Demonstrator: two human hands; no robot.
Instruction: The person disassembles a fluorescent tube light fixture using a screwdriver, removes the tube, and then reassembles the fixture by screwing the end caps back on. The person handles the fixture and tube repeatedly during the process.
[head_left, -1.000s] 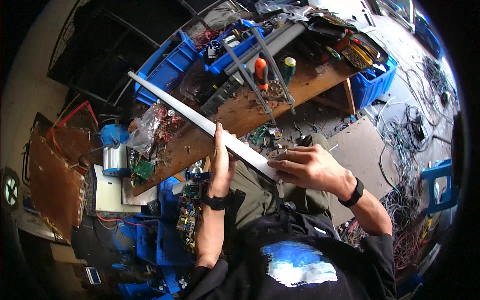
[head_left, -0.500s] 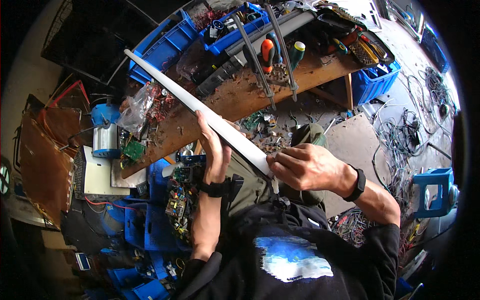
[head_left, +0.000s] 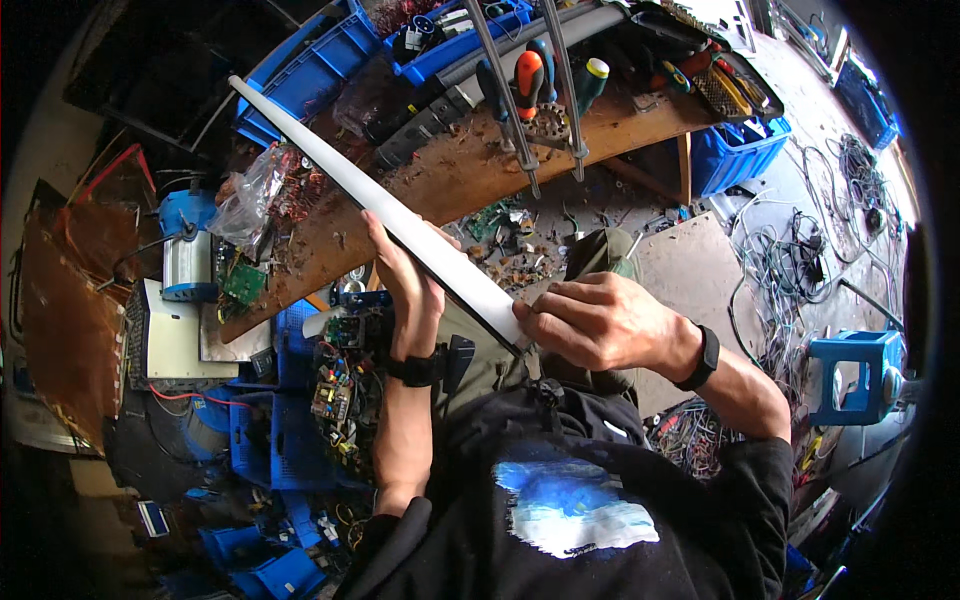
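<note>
A long white strip (head_left: 400,225) with a dark lower edge runs slantwise from the far left down to my lap. I cannot make out its exact kind. My left hand (head_left: 408,285) wraps round it from below near its middle, thumb along the near side. At the near end my right hand (head_left: 600,325) is closed, its thumb and bent fingers pinched on the strip's end corner. Whether something small sits in that pinch is hidden.
Beyond the strip a littered wooden bench (head_left: 460,185) holds screwdrivers (head_left: 528,80) in a rack, a blue bin (head_left: 310,85) and a plastic bag (head_left: 245,205). Circuit boards (head_left: 340,385) lie left of my left forearm. Tangled cables (head_left: 800,250) and a blue stool-like frame (head_left: 855,375) are at right.
The surroundings have shifted slightly left in the picture, as have both hands and the strip. Both hands keep much the same hold on the strip.
</note>
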